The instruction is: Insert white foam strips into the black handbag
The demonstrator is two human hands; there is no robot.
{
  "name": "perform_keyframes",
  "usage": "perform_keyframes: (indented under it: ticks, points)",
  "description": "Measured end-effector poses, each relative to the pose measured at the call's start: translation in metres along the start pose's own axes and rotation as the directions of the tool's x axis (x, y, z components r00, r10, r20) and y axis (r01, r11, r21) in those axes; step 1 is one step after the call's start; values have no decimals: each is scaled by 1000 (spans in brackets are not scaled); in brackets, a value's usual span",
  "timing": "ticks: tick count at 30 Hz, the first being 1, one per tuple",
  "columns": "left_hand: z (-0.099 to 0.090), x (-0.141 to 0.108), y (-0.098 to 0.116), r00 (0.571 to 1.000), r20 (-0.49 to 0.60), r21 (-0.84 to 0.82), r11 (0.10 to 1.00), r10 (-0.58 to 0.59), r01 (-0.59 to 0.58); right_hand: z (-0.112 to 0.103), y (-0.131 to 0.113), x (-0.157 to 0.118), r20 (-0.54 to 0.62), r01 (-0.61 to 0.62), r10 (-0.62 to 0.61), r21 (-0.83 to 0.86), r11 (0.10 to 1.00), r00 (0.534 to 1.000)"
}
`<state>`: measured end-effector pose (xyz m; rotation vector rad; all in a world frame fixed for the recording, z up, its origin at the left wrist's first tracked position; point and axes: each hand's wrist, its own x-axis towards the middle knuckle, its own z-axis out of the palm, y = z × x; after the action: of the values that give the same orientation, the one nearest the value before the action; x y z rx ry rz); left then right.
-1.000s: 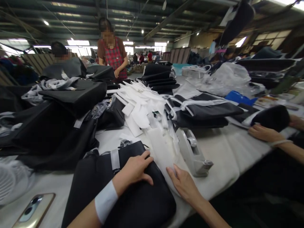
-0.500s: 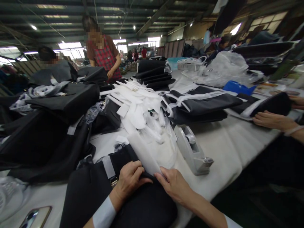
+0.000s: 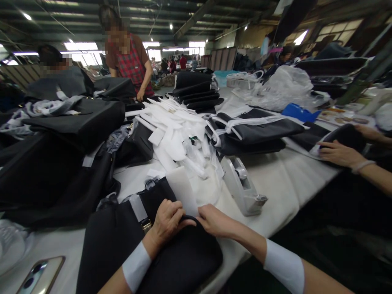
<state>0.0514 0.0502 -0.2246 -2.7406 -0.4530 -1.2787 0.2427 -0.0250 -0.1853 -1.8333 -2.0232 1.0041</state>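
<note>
A black bag (image 3: 113, 249) with a gold-coloured buckle (image 3: 146, 225) and a strip of white wrap lies on the table in front of me. Its edge is gripped by my left hand (image 3: 168, 219), fingers curled and thumb stretched along the rim. At the rim's other side, my right hand (image 3: 212, 220) is closed in a pinch on a thin white foam sheet (image 3: 183, 190). The sheet stands up from the bag's opening; its lower end is hidden behind the rim and my fingers.
Beyond lies a heap of white foam pieces (image 3: 171, 136). A tape dispenser (image 3: 241, 185) stands right of the bag, a phone (image 3: 41, 275) at lower left. Black bags (image 3: 260, 132) are piled on both sides. A co-worker's hands (image 3: 341, 153) hold a black piece at right.
Less of the foam sheet shows above the bag's rim, and it stands more upright. My right hand has shifted toward the rim. The view has moved slightly.
</note>
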Motion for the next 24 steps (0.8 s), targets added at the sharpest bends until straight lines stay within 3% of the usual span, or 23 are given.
perform_keyframes:
  ticks: [3, 7, 9, 11, 15, 19, 22, 24]
  points:
    - [2, 0, 0, 1000, 26, -11, 1000, -15, 15, -8, 2, 1, 168, 18, -22, 30, 999, 985]
    - [4, -1, -3, 993, 81, -17, 996, -86, 88, -17, 6, 0, 440, -23, -18, 88, 996, 898]
    - [5, -3, -3, 990, 98, -18, 995, -98, 100, -18, 5, 2, 487, -39, -4, 78, 996, 873]
    - [5, -5, -2, 988, 113, -4, 994, -106, 107, -16, 1, 1, 443, -36, 16, 36, 999, 896]
    - [6, -2, 2, 989, 119, 87, 993, -87, 77, 0, -5, -10, 228, -24, 40, -74, 997, 973]
    - [8, 7, 4, 954, 299, 122, 992, -25, -12, 16, -1, -21, 7, 56, -55, -214, 975, 998]
    - [11, 11, 4, 911, 388, 74, 990, -137, 117, 8, 0, -26, 7, 103, -105, -276, 956, 994]
    - [13, 11, 4, 892, 412, 43, 982, -187, 186, -7, -3, -27, 53, 87, -75, -292, 952, 996]
